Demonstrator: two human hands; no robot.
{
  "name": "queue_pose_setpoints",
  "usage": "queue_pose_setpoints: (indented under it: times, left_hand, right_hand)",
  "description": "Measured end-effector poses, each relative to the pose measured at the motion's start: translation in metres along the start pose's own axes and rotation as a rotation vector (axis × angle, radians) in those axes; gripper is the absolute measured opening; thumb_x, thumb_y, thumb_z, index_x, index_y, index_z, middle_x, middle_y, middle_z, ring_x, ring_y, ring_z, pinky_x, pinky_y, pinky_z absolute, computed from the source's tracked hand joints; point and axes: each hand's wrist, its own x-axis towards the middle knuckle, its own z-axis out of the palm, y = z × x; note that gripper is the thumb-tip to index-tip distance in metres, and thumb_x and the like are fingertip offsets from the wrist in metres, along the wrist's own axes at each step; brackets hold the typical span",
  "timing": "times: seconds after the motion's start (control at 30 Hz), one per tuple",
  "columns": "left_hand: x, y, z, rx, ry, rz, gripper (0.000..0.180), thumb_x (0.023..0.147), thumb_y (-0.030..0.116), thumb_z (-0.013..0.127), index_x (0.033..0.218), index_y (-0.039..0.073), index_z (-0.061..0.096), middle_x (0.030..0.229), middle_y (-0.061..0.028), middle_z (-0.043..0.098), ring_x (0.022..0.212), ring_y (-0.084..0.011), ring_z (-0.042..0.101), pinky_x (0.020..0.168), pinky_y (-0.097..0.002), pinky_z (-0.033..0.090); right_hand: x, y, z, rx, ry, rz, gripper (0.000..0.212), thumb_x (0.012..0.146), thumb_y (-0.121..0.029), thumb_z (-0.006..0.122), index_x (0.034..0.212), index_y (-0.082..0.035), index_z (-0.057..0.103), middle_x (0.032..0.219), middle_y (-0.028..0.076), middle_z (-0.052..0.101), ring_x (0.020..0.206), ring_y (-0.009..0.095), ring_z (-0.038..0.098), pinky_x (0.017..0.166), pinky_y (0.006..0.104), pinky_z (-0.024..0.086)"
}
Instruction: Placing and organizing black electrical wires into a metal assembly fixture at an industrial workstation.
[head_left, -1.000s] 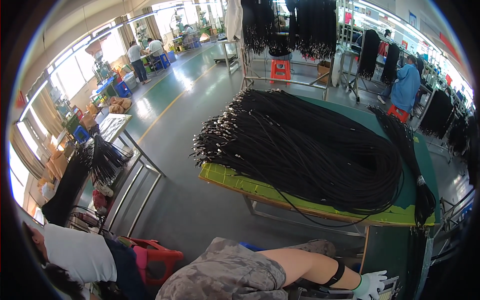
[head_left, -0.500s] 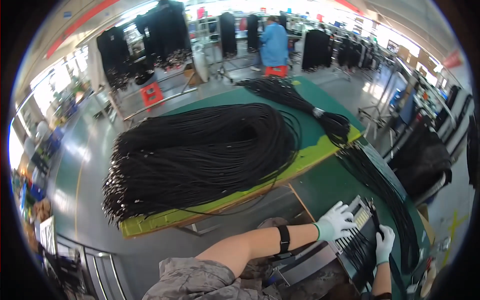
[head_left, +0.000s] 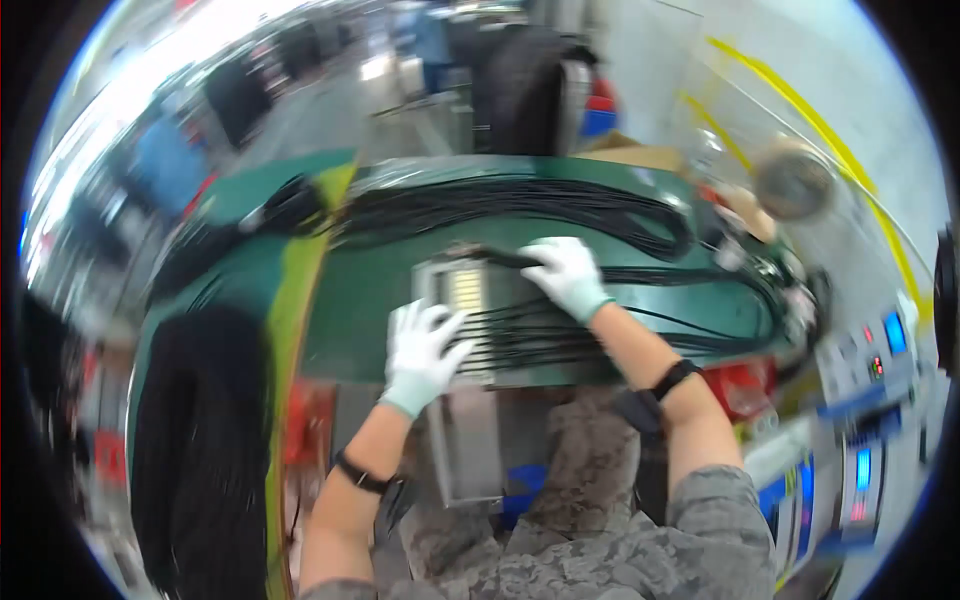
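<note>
My left hand (head_left: 418,350), in a white glove, is at the left side of a metal slotted fixture (head_left: 422,285). Its thumb and fingers are apart, with the tips beside the cable ends. Several black cables (head_left: 520,345) run from the fixture's slots to the right across the table. Pale yellow slots (head_left: 467,288) show in the fixture's upper part. My right hand (head_left: 565,275), also gloved, is closed around a bundle of black cables (head_left: 500,258) just right of the fixture's far end. Motion blur hides the exact grip.
A long bundle of black cables (head_left: 520,205) lies along the green table's (head_left: 360,330) far side. On the left, a big black cable pile (head_left: 200,400) sits beside a yellow-green strip (head_left: 290,320). Control boxes with screens (head_left: 870,350) stand at the right. A person in blue (head_left: 170,165) is far left.
My view has swung to the right, bringing the fixture to the middle and the big cable pile to the left. My left hand's fingers, flatter before, are now bent and apart beside the fixture.
</note>
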Motion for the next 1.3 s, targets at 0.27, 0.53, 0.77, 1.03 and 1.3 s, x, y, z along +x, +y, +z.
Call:
queue_pose_setpoints:
  times: [0.27,0.53,0.77,1.03,1.3]
  left_hand:
    - [-0.01,-0.028,0.003,-0.058,-0.116,0.027,0.036,0.088,0.013,0.059,0.122,-0.001,0.061,0.127,-0.0181,0.053,0.123,-0.0361,0.041,0.106,-0.0441,0.032]
    - [0.01,-0.032,-0.01,0.007,-0.113,0.276,0.038,0.097,0.033,0.052,0.119,0.005,0.066,0.112,-0.023,0.063,0.104,-0.0377,0.058,0.091,-0.0471,0.046]
    - [0.009,0.018,-0.033,0.043,-0.289,0.119,0.043,0.097,0.033,0.053,0.126,0.004,0.061,0.117,-0.0247,0.061,0.108,-0.039,0.057,0.094,-0.0474,0.044]
    - [0.016,-0.065,0.004,-0.008,-0.259,0.149,0.039,0.097,0.027,0.053,0.127,0.004,0.06,0.12,-0.0249,0.06,0.109,-0.0393,0.056,0.097,-0.0444,0.043]
    - [0.02,-0.055,-0.003,-0.074,-0.278,0.21,0.035,0.098,0.021,0.053,0.126,0.001,0.06,0.12,-0.0239,0.06,0.109,-0.0378,0.056,0.097,-0.0419,0.043]
  right_hand:
    - [-0.11,-0.08,-0.047,0.369,0.08,0.149,0.02,0.081,-0.025,0.068,0.096,-0.011,0.067,0.092,0.008,0.065,0.092,0.03,0.06,0.083,0.0426,0.047]
    - [-0.27,-0.111,-0.129,-0.058,0.184,0.584,0.02,0.077,-0.025,0.07,0.09,-0.011,0.066,0.099,0.007,0.063,0.1,0.029,0.056,0.086,0.0439,0.043]
    - [-0.335,-0.114,-0.141,-0.226,0.334,0.532,0.027,0.071,-0.028,0.072,0.091,-0.01,0.065,0.104,0.008,0.06,0.106,0.031,0.053,0.09,0.0455,0.042]
    - [-0.324,-0.105,-0.137,-0.194,0.408,0.597,0.024,0.068,-0.029,0.072,0.082,-0.011,0.067,0.097,0.006,0.061,0.102,0.028,0.053,0.09,0.0429,0.041]
    - [-0.311,-0.109,-0.136,-0.167,0.416,0.616,0.02,0.066,-0.031,0.071,0.073,-0.012,0.069,0.087,0.003,0.062,0.098,0.025,0.053,0.089,0.0409,0.04]
